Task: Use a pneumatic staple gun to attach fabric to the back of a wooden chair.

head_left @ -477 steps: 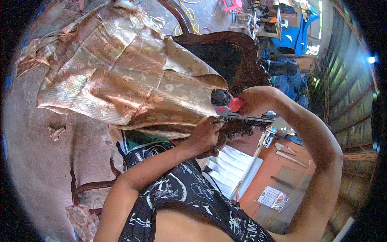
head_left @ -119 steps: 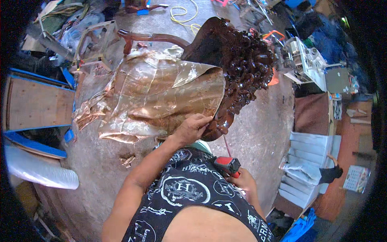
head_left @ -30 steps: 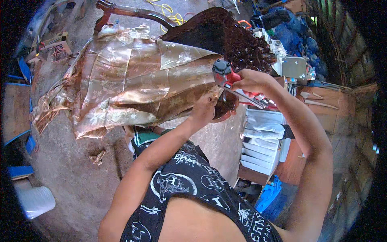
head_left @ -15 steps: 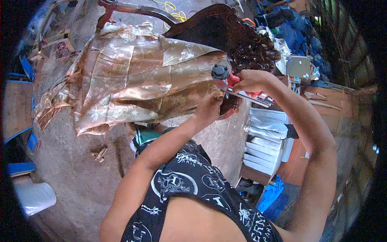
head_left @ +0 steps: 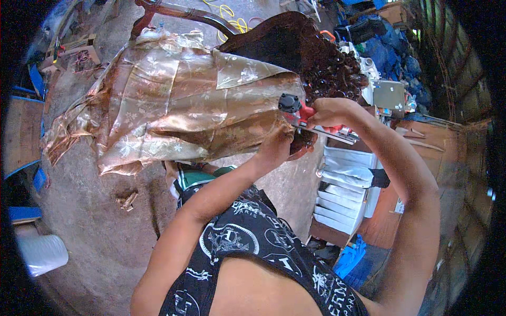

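Observation:
Gold-beige fabric [head_left: 184,100] with a pale leaf and flower pattern is draped over a dark carved wooden chair [head_left: 279,39]. My right hand [head_left: 333,112] is closed around a red staple gun [head_left: 291,104] with a black head and a long metal magazine. The tool's nose is at the fabric's right edge, close to the wood; whether it touches cannot be seen. Just below it, my left hand [head_left: 276,143] has its fingers closed on the fabric's edge. The fingertips are partly hidden against the cloth.
White folded material [head_left: 342,189] is stacked low on the right, near a blue plastic bag [head_left: 352,257]. A yellow hose [head_left: 232,21] lies on the floor behind the chair. A clear wrapped roll [head_left: 45,255] and a wooden panel [head_left: 22,134] are at left.
The view has shifted slightly, and the chair and tool sit a little lower in it. Both hands keep the same hold, with the staple gun still at the fabric's edge.

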`<move>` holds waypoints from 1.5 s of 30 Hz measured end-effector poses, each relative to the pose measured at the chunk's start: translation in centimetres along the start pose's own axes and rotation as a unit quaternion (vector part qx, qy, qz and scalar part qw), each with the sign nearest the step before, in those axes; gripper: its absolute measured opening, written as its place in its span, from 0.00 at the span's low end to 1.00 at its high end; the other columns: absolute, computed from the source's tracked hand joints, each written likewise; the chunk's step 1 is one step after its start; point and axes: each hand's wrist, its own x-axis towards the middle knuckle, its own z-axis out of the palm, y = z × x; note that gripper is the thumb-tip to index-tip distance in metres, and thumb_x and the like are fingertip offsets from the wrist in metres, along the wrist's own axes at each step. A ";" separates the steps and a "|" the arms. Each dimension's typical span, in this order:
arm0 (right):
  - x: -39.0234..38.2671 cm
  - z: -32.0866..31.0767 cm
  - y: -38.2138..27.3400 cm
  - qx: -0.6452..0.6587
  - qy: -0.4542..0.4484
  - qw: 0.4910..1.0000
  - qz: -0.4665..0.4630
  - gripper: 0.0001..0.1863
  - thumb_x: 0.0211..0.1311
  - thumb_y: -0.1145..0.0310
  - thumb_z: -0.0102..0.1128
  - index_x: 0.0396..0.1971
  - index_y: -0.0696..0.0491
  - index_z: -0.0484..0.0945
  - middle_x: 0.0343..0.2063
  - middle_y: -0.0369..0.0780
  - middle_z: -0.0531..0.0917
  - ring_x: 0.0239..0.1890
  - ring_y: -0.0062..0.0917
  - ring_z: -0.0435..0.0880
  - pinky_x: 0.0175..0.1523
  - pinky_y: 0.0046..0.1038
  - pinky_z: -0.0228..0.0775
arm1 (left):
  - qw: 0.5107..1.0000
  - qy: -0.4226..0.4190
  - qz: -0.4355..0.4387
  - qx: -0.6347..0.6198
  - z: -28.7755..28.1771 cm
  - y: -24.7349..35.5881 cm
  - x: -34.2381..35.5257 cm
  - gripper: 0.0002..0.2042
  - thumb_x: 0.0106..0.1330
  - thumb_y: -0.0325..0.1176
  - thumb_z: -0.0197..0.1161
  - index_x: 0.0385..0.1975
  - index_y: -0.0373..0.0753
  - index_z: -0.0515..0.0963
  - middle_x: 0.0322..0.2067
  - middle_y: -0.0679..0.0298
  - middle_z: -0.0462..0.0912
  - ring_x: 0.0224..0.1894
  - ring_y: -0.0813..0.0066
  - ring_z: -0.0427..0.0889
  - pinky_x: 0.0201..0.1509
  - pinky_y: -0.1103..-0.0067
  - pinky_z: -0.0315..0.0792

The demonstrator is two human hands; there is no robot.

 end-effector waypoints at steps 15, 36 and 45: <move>1.0 0.7 0.6 -0.029 -0.004 0.999 -0.019 0.17 0.52 0.56 0.61 0.28 0.57 0.80 0.16 0.40 0.80 0.17 0.26 0.81 0.24 0.31 0.71 | 0.915 0.056 0.123 0.381 0.2 -1.2 0.0 0.16 0.66 0.32 0.43 0.44 0.35 0.79 0.43 0.48 0.83 0.42 0.54 0.83 0.49 0.67 0.75; -5.6 4.2 4.9 0.245 0.065 0.967 -0.034 0.17 0.57 0.53 0.61 0.34 0.53 0.79 0.17 0.35 0.77 0.16 0.19 0.77 0.20 0.24 0.69 | 0.788 0.079 0.141 0.593 -0.5 2.2 -4.7 0.17 0.55 0.23 0.59 0.47 0.39 0.77 0.33 0.55 0.77 0.37 0.53 0.76 0.42 0.63 0.71; -3.8 3.7 3.4 0.194 0.018 0.981 -0.023 0.15 0.56 0.58 0.63 0.37 0.54 0.78 0.15 0.34 0.75 0.16 0.18 0.75 0.22 0.23 0.69 | 0.774 0.067 0.116 0.619 -0.3 2.7 -4.5 0.20 0.58 0.24 0.57 0.52 0.41 0.76 0.35 0.54 0.77 0.38 0.54 0.77 0.42 0.64 0.72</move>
